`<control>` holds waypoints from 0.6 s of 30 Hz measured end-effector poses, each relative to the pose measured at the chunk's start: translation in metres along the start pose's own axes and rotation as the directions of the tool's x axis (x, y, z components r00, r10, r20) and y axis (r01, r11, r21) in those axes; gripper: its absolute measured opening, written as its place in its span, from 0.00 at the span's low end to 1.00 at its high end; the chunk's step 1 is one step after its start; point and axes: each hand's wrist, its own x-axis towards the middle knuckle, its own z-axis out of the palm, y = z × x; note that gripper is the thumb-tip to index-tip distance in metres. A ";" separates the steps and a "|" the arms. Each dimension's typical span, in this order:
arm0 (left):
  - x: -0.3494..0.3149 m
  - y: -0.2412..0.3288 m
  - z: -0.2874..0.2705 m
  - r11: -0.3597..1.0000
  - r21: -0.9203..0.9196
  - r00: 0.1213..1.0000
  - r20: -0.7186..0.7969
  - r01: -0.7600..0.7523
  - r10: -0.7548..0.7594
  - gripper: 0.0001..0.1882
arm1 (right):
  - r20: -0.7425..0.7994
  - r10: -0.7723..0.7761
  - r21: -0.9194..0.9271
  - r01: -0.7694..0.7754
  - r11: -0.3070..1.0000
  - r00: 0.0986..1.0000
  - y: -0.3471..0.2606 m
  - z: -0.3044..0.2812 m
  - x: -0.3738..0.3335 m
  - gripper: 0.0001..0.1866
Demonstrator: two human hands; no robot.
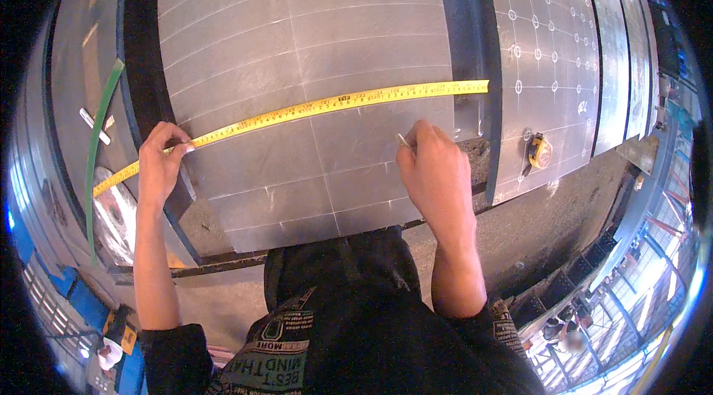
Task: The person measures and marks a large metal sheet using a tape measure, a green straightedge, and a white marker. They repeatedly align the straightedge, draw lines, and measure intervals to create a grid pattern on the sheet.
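Note:
A large grey metal plate [364, 194] with thin pale lines lies in front of me. Across it stretches a yellow measuring tape [344, 102], reaching past both its side edges. My left hand [160, 161] pinches this tape between thumb and fingers at the plate's left edge. Lower than the tape, on the right part of the plate, my right hand [438, 168] is closed around a thin pale stick [403, 141], like a piece of chalk. Only the stick's tip shows; the rest is hidden in the fingers.
To the right, another plate [549, 113] carries rows of circled marks and a yellow-black tape measure [540, 151]. A dark gap [468, 31] separates the plates. On the left are a green strip [95, 172], a white stick [102, 138] and a shiny metal piece [119, 209].

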 end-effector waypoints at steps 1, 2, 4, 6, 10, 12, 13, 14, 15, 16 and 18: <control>0.001 0.000 0.000 1.000 -0.006 1.000 0.002 0.005 -0.005 0.08 | -0.032 -0.005 0.031 0.006 1.000 0.999 0.004 0.004 0.000 0.12; 0.001 -0.003 0.001 1.000 0.010 1.000 0.000 -0.003 0.003 0.08 | -0.065 -0.010 0.061 0.014 0.998 0.998 0.008 0.010 0.000 0.11; 0.000 -0.007 0.002 0.999 0.040 1.000 -0.005 -0.018 0.019 0.08 | -0.144 -0.038 0.120 0.056 0.991 0.989 0.013 0.019 0.004 0.10; -0.001 -0.004 0.002 1.000 0.004 1.000 -0.001 -0.019 0.019 0.08 | -0.228 -0.069 0.180 0.112 0.977 0.971 0.018 0.030 0.009 0.10; -0.001 -0.007 0.003 1.000 -0.018 1.000 -0.006 0.000 0.000 0.08 | -0.316 0.043 0.394 0.090 0.915 0.948 0.020 0.044 0.021 0.09; -0.001 -0.007 0.002 1.000 -0.003 1.000 0.001 0.007 -0.007 0.08 | -0.321 0.074 0.439 0.079 0.895 0.944 0.019 0.044 0.025 0.08; 0.000 -0.006 0.001 1.000 0.014 1.000 0.007 0.005 -0.006 0.08 | -0.330 0.072 0.453 0.091 0.887 0.941 0.019 0.046 0.027 0.08; 0.000 -0.005 0.001 1.000 0.030 1.000 0.014 0.003 -0.003 0.08 | -0.340 0.070 0.465 0.103 0.879 0.938 0.020 0.048 0.029 0.08; 0.001 -0.005 0.001 1.000 0.022 1.000 0.016 -0.001 0.001 0.08 | -0.349 0.068 0.477 0.114 0.872 0.935 0.021 0.049 0.030 0.08; 0.001 -0.006 0.002 1.000 0.013 1.000 0.017 -0.006 0.006 0.08 | -0.335 0.074 0.482 0.103 0.870 0.939 0.021 0.050 0.030 0.08; 0.000 -0.007 0.002 1.000 0.004 1.000 0.012 -0.006 0.006 0.08 | -0.303 0.078 0.491 0.085 0.867 0.950 0.019 0.049 0.031 0.08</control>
